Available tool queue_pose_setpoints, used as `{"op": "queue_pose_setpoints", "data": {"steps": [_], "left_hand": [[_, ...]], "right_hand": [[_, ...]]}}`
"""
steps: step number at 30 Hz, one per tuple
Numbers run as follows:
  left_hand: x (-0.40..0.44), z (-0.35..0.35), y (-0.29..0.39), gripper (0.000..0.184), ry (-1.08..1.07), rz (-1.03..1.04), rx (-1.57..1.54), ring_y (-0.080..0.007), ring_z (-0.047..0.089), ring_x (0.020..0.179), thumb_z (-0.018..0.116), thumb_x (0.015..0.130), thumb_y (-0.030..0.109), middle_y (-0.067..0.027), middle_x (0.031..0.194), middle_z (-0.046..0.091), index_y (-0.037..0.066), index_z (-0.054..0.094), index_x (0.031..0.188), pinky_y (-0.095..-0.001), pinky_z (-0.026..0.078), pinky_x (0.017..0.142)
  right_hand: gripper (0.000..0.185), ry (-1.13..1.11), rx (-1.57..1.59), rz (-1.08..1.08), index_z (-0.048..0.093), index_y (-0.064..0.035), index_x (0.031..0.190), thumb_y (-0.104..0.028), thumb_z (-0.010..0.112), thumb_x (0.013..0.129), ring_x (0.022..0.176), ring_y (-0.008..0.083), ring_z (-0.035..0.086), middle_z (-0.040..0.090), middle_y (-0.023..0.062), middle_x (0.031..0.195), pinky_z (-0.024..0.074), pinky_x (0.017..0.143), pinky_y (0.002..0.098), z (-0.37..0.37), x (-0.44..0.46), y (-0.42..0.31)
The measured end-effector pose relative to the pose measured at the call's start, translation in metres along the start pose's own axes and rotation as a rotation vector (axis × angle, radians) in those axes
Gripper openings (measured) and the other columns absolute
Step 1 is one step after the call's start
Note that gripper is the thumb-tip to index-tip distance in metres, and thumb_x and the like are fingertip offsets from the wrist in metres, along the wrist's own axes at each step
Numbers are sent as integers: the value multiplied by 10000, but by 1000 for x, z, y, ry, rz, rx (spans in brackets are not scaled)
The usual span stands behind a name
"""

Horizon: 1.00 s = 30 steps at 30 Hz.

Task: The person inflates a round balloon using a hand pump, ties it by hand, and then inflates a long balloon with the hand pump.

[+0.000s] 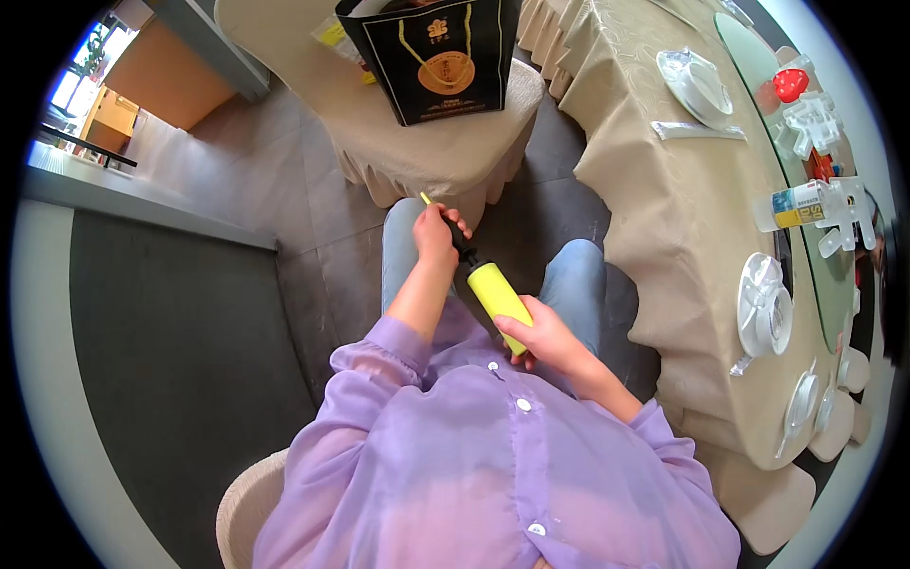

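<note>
A yellow balloon pump [499, 300] with a black end lies slantwise above my lap, between my knees. My left hand [439, 234] is closed around its black end [464, 248], and a thin yellow tip [426, 198] pokes out past the fingers. The wide yellow barrel sits in the grip of my right hand [540, 334], close to my shirt, with the thumb across its top. Part of the lower barrel is hidden by that hand.
A beige-covered chair [445, 156] ahead holds a black paper bag [436, 71] and a yellow packet [343, 45]. To the right stands a cloth-covered table [654, 237] with wrapped dishes [764, 305], a clear cylinder [791, 207], white plastic clips [846, 216] and a glass turntable [825, 284].
</note>
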State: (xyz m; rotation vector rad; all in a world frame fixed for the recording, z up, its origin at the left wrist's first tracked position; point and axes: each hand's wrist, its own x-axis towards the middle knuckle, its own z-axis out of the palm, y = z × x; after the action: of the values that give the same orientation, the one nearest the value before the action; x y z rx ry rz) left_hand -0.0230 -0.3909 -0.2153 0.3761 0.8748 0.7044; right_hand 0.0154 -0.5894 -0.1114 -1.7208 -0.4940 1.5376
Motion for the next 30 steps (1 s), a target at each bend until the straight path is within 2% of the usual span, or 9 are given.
{"op": "queue_pose_setpoints", "data": {"steps": [9, 11, 12, 14, 15, 17, 27, 29, 30], "left_hand": [[8, 33, -10, 112, 15, -89, -57, -190, 423, 479, 368, 877, 156, -69, 603, 429, 79, 380, 798, -325, 365, 413], [5, 39, -13, 108, -2, -91, -63, -190, 421, 475, 368, 874, 153, -70, 600, 428, 78, 380, 798, -323, 362, 408], [2, 41, -15, 105, -18, -99, -64, -191, 419, 472, 368, 872, 151, -71, 596, 426, 77, 380, 798, -321, 359, 403], [-6, 45, -19, 100, -39, -119, -75, -189, 416, 467, 364, 870, 147, -69, 594, 425, 78, 380, 798, -317, 358, 400], [-11, 46, -20, 98, -61, -131, -62, -187, 416, 466, 362, 869, 146, -67, 593, 424, 79, 381, 799, -315, 358, 400], [-22, 44, -24, 93, -93, -158, -16, -176, 416, 468, 355, 867, 143, -59, 594, 424, 84, 384, 802, -308, 362, 406], [-42, 49, -14, 115, -177, -167, -24, -157, 422, 478, 374, 876, 182, -48, 587, 424, 93, 394, 806, -294, 372, 416], [-54, 52, -26, 130, -168, -193, 53, -158, 422, 474, 372, 888, 198, -49, 585, 426, 97, 392, 809, -298, 375, 413], [-48, 51, -29, 135, -170, -176, 34, -160, 421, 469, 369, 892, 202, -50, 586, 427, 97, 392, 809, -301, 377, 410]], "right_hand": [[471, 131, 15, 19, 424, 17, 1108, -323, 571, 817, 414, 91, 490, 529, 53, 737, 381, 359, 218, -8, -50, -18], [475, 153, -8, 54, 431, 19, 1124, -317, 571, 818, 525, 104, 532, 544, 70, 801, 424, 451, 234, -10, -62, -19], [475, 152, -11, 56, 431, 19, 1124, -317, 571, 818, 525, 104, 532, 544, 70, 801, 424, 451, 234, -10, -66, -14], [491, 218, -38, -47, 444, 26, 1129, -327, 578, 816, 720, 130, 553, 557, 87, 879, 449, 619, 258, -10, -72, -2], [491, 221, -41, -48, 444, 26, 1129, -327, 578, 816, 720, 130, 553, 557, 87, 879, 449, 619, 258, -9, -74, 1], [513, 228, -67, -91, 453, 33, 1129, -344, 592, 811, 882, 148, 521, 554, 95, 954, 417, 765, 275, -7, -79, 7], [495, 243, 71, -180, 445, 40, 1135, -317, 586, 822, 871, 144, 527, 557, 102, 952, 416, 776, 275, 5, -52, 15], [458, 276, 41, -152, 439, 23, 1129, -298, 573, 832, 717, 130, 556, 568, 89, 847, 450, 628, 254, 3, -42, 15], [458, 273, 38, -159, 439, 23, 1129, -298, 573, 832, 717, 130, 556, 568, 89, 847, 450, 628, 254, -1, -38, 5]]}}
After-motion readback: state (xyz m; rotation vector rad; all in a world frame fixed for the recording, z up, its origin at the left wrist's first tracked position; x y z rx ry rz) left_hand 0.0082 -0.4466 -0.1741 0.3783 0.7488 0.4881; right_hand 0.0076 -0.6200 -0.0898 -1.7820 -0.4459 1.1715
